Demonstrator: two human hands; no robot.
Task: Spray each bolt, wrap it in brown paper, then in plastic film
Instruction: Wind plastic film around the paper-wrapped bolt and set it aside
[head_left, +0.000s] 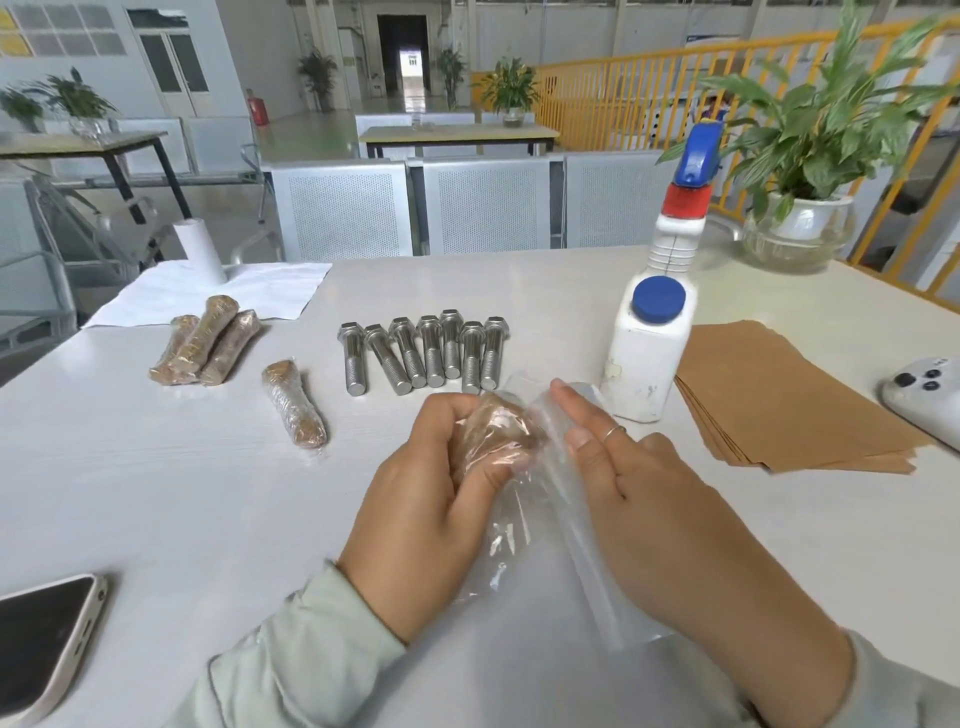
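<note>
My left hand (431, 499) grips a bolt wrapped in brown paper (498, 434), partly covered by clear plastic film (550, 514). My right hand (654, 493) lies flat with straight fingers on the film, just right of the wrapped bolt. Several bare steel bolts (423, 353) lie in a row behind my hands. One finished wrapped bolt (295, 404) lies to the left, and three more (205, 340) are piled further left. A white spray bottle (657, 312) with a blue and red trigger stands at the right. A stack of brown paper sheets (779, 400) lies beside it.
A roll of white film (200, 249) stands on a white sheet (244, 291) at the back left. A phone (44, 639) lies at the near left edge, another device (924, 395) at the right edge. A potted plant (800, 228) stands at the back right.
</note>
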